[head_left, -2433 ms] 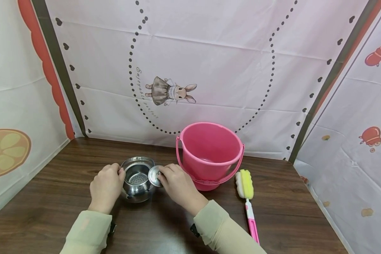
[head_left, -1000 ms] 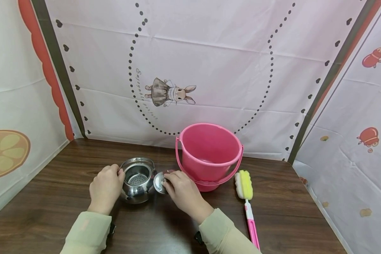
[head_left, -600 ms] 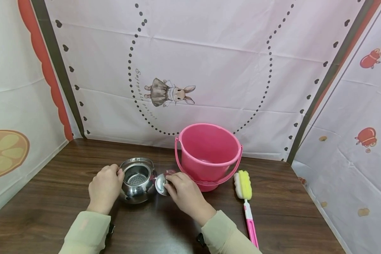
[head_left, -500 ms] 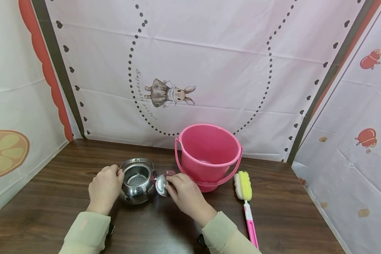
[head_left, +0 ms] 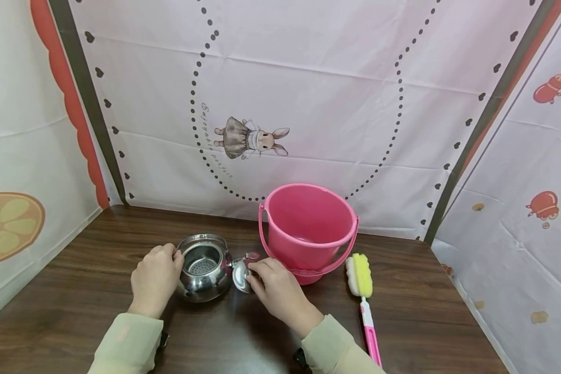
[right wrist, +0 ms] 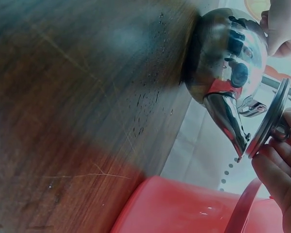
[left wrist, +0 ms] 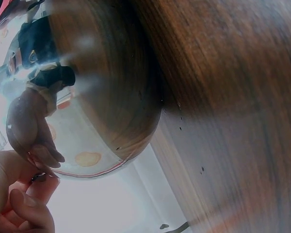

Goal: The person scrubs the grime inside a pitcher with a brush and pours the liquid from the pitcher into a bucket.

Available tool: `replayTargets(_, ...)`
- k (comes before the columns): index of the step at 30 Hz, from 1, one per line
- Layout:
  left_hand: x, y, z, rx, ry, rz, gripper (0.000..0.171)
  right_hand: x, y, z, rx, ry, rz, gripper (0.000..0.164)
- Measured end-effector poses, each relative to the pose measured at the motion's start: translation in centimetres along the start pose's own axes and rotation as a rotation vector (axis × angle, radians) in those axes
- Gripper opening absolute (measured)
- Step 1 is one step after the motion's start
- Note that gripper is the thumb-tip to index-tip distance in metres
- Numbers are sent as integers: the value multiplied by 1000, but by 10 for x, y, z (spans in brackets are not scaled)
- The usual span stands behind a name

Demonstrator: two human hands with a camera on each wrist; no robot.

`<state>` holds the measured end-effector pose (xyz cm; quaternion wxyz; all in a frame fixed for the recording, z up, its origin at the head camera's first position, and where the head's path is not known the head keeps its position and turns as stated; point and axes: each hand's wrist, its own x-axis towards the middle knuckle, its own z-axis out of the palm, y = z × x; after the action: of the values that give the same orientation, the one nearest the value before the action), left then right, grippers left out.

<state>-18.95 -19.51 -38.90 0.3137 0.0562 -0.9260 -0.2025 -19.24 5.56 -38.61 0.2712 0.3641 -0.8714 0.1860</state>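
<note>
A shiny steel teapot [head_left: 204, 291] stands lidless on the dark wooden table, with a perforated strainer [head_left: 202, 267] visible inside its mouth. My left hand [head_left: 153, 280] grips the teapot at its left side, fingers curled at the rim; the held part is mostly hidden by the hand. In the left wrist view, curled fingers [left wrist: 26, 204] meet the side of the polished body. Between the thumb and fingers of my right hand [head_left: 282, 293] is the small round lid [head_left: 241, 276], pinched by its knob [right wrist: 281, 132]. The lid is tilted and overlaps the tip of the spout [right wrist: 228, 121].
Behind my right hand stands a pink bucket [head_left: 304, 262] with its handle lowered in front. To its right lies a sponge brush [head_left: 364, 278] with a pink and white handle. Small drops [right wrist: 148, 94] dot the table. Patterned cloth [head_left: 327, 104] encloses the back and sides.
My right hand has carried the lid from over the teapot's right rim rightward and slightly toward me, uncovering the spout. The left hand and teapot have stayed nearly still.
</note>
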Motion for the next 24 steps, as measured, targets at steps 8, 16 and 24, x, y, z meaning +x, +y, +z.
replayTargets(8,0,0,-1,-6,6,2,17,-3,1,0,10,-8,5,24)
replayTargets(16,0,0,0,-6,6,3,17,-5,1,-1,9,-15,7,22)
replayTargets(24,0,0,1,-8,26,10,16,-7,1,-2,4,-24,0,21)
